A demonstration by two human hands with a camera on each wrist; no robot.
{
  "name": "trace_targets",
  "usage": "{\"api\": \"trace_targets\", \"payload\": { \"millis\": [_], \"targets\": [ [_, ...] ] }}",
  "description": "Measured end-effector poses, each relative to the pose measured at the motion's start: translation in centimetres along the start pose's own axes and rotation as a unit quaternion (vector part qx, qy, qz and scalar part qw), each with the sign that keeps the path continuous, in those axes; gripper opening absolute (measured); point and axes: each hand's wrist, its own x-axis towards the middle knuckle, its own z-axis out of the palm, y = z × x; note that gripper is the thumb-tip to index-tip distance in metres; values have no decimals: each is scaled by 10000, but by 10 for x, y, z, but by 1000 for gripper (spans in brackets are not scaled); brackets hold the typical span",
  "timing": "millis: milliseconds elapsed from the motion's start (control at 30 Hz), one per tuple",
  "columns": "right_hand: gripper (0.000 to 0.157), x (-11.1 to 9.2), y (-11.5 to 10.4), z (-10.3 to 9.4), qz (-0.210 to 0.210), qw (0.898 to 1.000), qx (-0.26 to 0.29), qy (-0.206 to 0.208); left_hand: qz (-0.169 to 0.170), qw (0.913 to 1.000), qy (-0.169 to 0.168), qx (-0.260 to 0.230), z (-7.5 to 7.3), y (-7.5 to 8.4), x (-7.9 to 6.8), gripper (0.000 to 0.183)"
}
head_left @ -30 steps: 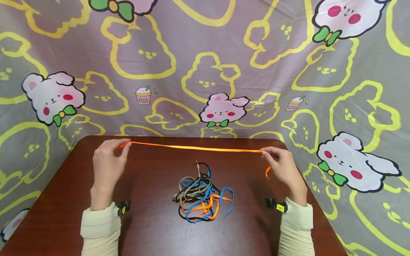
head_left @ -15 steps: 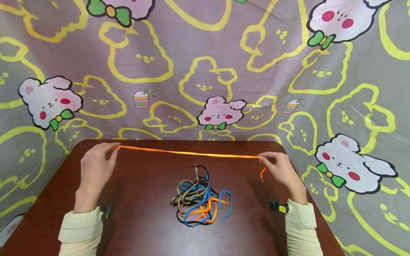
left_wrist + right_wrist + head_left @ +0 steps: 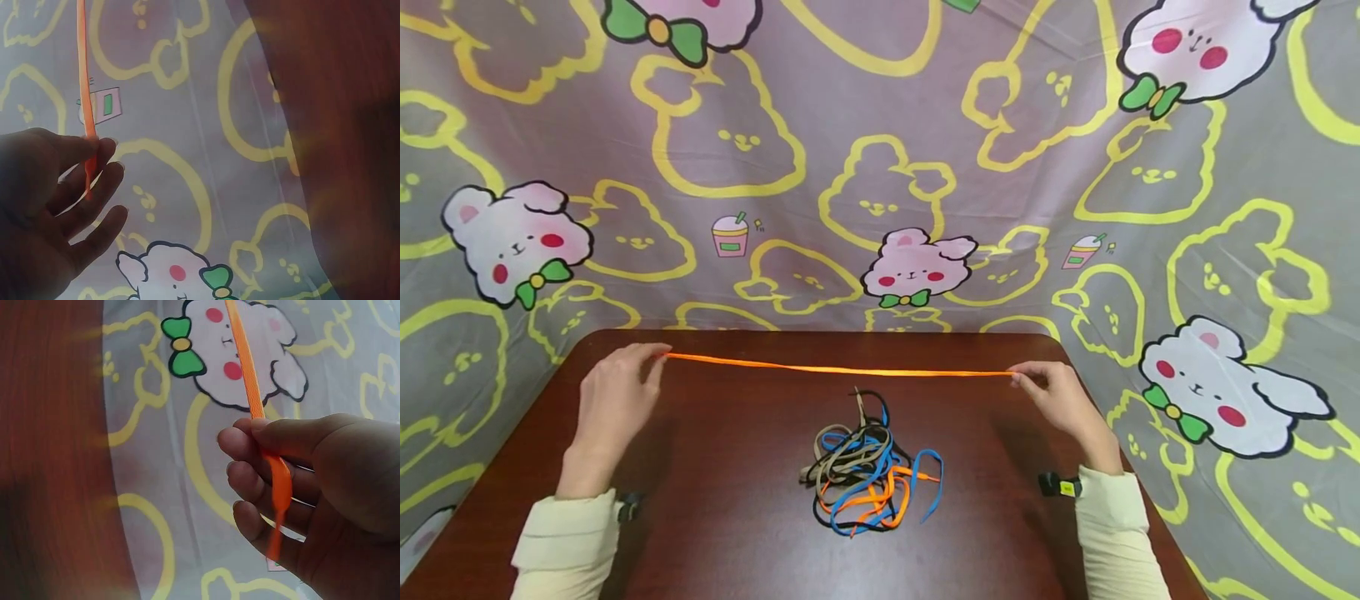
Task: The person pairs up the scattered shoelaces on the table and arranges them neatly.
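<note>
An orange shoelace (image 3: 842, 370) stretches nearly straight between my two hands, raised over the far part of the table. My left hand (image 3: 617, 396) pinches one end between thumb and forefinger; in the left wrist view a short tip of the shoelace (image 3: 84, 69) pokes out below the pinch. My right hand (image 3: 1063, 404) pinches near the other end. A short tail of the shoelace (image 3: 250, 381) with its narrow tip hangs across the right palm in the right wrist view. Nearer me lies a tangled pile of shoelaces (image 3: 857, 479) in blue, black, tan and orange.
The dark brown table (image 3: 730, 533) has rounded far corners. A grey cloth (image 3: 820, 92) with yellow outlines and white bunny faces hangs behind it and along both sides. A small dark camera sits on each wrist beside the cream sleeves.
My left hand has moved left and a little nearer, and the orange shoelace now spans a wider stretch. The right hand's tail of shoelace has drawn up out of sight in the head view.
</note>
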Motion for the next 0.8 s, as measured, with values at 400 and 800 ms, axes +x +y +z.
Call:
{"api": "trace_targets", "payload": {
  "millis": [400,800],
  "targets": [
    [8,13,33,4,-75,9998,71,196,5,10000,-59,10,4,-15,3,15],
    [9,23,55,9,-45,9998,-116,-139,-352,9983,-445,147,17,-38,8,16]
  ]
}}
